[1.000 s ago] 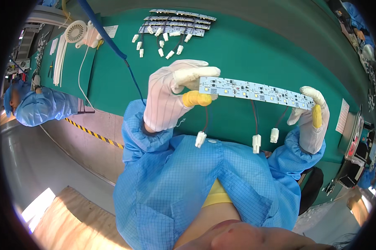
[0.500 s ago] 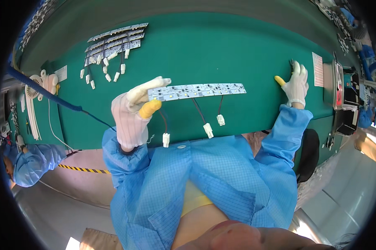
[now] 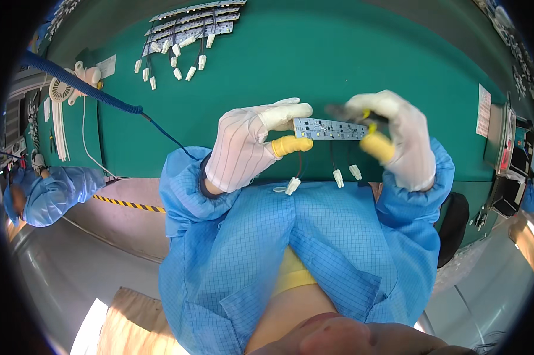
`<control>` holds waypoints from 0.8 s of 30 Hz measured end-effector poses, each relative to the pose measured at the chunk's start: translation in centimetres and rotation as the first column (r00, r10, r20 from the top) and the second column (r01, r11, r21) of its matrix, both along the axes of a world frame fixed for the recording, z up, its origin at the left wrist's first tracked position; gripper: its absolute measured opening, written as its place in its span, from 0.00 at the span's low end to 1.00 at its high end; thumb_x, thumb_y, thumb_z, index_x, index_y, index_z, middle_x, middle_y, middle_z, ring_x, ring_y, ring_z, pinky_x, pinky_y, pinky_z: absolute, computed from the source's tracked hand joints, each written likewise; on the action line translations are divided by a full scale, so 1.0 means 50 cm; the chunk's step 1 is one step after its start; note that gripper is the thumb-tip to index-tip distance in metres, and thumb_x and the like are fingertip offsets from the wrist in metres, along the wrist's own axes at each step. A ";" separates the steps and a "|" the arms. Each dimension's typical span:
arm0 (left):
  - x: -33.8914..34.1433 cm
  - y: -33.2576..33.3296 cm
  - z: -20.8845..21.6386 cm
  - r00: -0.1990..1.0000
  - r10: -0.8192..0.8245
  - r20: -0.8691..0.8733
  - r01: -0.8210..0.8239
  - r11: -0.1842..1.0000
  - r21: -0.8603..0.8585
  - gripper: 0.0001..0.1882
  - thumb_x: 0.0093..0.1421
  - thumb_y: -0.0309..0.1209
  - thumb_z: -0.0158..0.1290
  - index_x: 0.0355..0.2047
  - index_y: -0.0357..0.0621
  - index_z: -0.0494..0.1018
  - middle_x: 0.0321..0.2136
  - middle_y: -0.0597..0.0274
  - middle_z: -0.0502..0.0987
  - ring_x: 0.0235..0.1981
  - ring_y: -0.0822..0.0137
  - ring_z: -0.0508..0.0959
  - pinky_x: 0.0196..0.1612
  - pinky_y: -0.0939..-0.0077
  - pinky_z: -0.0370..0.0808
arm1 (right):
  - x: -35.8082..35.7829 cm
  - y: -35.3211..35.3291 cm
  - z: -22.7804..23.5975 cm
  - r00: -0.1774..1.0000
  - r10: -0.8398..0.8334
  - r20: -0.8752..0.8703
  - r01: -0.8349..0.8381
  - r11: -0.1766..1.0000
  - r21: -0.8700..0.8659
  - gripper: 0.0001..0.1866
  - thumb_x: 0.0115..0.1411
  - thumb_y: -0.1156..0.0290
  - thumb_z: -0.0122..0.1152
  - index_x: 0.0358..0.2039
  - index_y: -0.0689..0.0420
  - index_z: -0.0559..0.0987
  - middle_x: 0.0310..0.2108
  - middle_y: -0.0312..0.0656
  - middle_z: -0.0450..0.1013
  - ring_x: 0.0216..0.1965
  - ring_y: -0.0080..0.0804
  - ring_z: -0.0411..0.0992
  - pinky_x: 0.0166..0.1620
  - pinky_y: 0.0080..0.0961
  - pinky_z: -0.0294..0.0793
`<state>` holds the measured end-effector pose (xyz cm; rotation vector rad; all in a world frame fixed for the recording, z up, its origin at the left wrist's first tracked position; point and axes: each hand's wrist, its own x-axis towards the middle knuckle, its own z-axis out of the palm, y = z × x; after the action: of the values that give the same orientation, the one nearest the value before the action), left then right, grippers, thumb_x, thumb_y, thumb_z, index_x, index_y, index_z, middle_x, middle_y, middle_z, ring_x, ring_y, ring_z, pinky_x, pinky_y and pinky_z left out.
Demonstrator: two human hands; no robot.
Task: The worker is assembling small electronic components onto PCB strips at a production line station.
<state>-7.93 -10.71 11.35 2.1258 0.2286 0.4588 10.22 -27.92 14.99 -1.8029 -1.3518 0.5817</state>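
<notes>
My left hand [image 3: 243, 145], in a striped white glove with a yellow thumb tip, pinches the left end of a narrow white LED circuit board [image 3: 329, 129]. Three dark wire leads hang from the board, each ending in a white plug connector [image 3: 292, 186]. At the board's other end is my right hand [image 3: 406, 142], gloved alike and closed round a small dark pliers-like tool [image 3: 340, 112] with yellow parts. Motion smears the tool, so its exact kind is unclear. It overlaps the board's right end; whether it touches the board I cannot tell.
Several similar boards [image 3: 190, 26] with wired plugs lie at the far left of the green mat [image 3: 290, 65]. A blue coiled cord [image 3: 83, 86] crosses near a white fan [image 3: 62, 89]. A printed sheet [image 3: 483, 110] and bins [image 3: 509, 195] are at right. A co-worker's sleeve [image 3: 66, 192] shows at left.
My right hand has come in from the far right to the board, now with the dark tool in it. My left hand still holds the board, whose angle has changed. The view has shifted.
</notes>
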 end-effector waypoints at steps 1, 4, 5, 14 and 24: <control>-0.002 0.001 0.007 1.000 -0.002 -0.009 0.003 0.999 0.037 0.20 0.47 0.39 0.64 0.40 0.48 0.78 0.36 0.56 0.81 0.31 0.61 0.82 0.35 0.76 0.76 | -0.009 0.007 0.007 0.995 0.091 0.051 -0.090 0.996 -0.027 0.22 0.53 0.53 0.63 0.41 0.58 0.76 0.31 0.41 0.74 0.32 0.30 0.71 0.36 0.26 0.70; -0.009 0.001 0.018 0.999 -0.004 -0.042 0.007 0.998 0.059 0.21 0.46 0.40 0.65 0.41 0.49 0.78 0.37 0.55 0.80 0.33 0.59 0.82 0.36 0.74 0.77 | -0.023 0.022 0.001 0.964 0.156 0.215 -0.153 0.988 -0.029 0.25 0.50 0.50 0.64 0.41 0.55 0.76 0.31 0.43 0.73 0.31 0.38 0.72 0.34 0.30 0.71; -0.010 0.000 0.019 0.998 -0.005 -0.066 0.008 0.999 0.043 0.22 0.45 0.40 0.65 0.41 0.50 0.78 0.37 0.55 0.80 0.33 0.59 0.82 0.37 0.73 0.77 | -0.025 0.023 -0.004 0.956 0.159 0.246 -0.153 0.987 -0.040 0.24 0.51 0.49 0.63 0.41 0.55 0.76 0.31 0.43 0.72 0.30 0.39 0.72 0.34 0.30 0.71; -0.008 0.003 0.019 0.999 -0.031 -0.044 0.035 0.994 0.107 0.24 0.46 0.46 0.61 0.41 0.47 0.79 0.40 0.56 0.80 0.34 0.63 0.82 0.38 0.77 0.76 | -0.021 0.017 -0.007 0.963 0.154 0.220 -0.145 0.988 -0.055 0.23 0.48 0.56 0.66 0.42 0.55 0.76 0.34 0.43 0.72 0.35 0.41 0.71 0.39 0.31 0.71; -0.009 -0.001 0.019 0.999 -0.009 -0.052 0.015 0.992 0.123 0.24 0.47 0.46 0.61 0.40 0.46 0.79 0.39 0.57 0.80 0.32 0.64 0.82 0.37 0.77 0.76 | -0.028 0.020 -0.010 0.962 0.121 0.244 -0.124 0.992 -0.006 0.20 0.49 0.58 0.66 0.40 0.55 0.77 0.31 0.42 0.72 0.33 0.40 0.72 0.37 0.29 0.71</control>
<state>-8.36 -10.78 12.32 2.2603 0.2220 0.4208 8.81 -26.91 14.47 -1.8384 -1.6381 0.4263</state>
